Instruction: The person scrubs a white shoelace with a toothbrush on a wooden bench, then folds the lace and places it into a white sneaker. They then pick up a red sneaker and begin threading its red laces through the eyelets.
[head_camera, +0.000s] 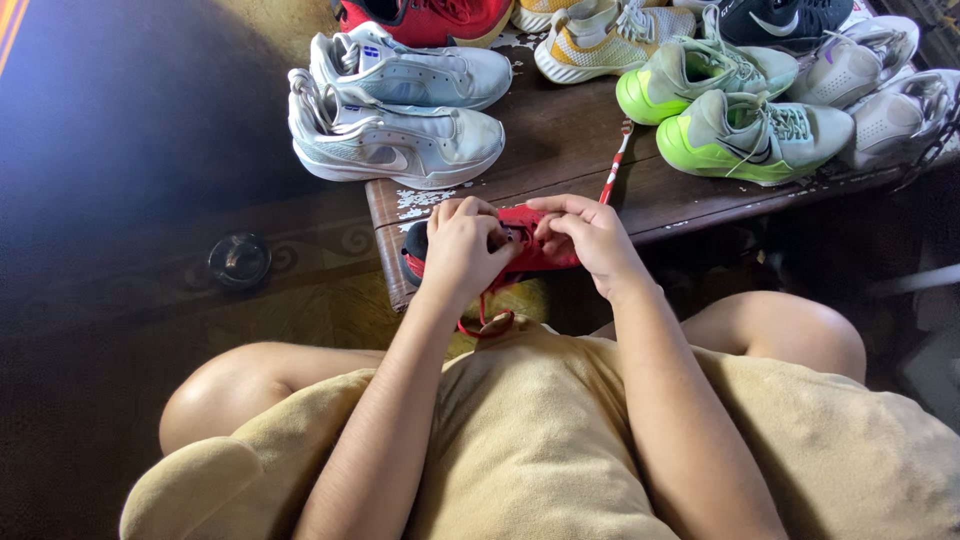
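A red shoe (545, 255) with a black heel rests at the near edge of a worn wooden table (560, 150). My left hand (460, 245) clasps its heel end from above, fingers curled over the top. My right hand (585, 232) grips the front part, fingertips pinching at the lacing area. A red lace (485, 318) hangs down below the shoe toward my lap. Most of the shoe is hidden under both hands.
On the table lie a pair of white shoes (400, 140), neon-green and grey shoes (750, 135), yellow-white, red and grey shoes further back, and a red-white toothbrush (615, 165). A small dark round jar (238, 260) sits on the patterned floor at left. My knees flank the table.
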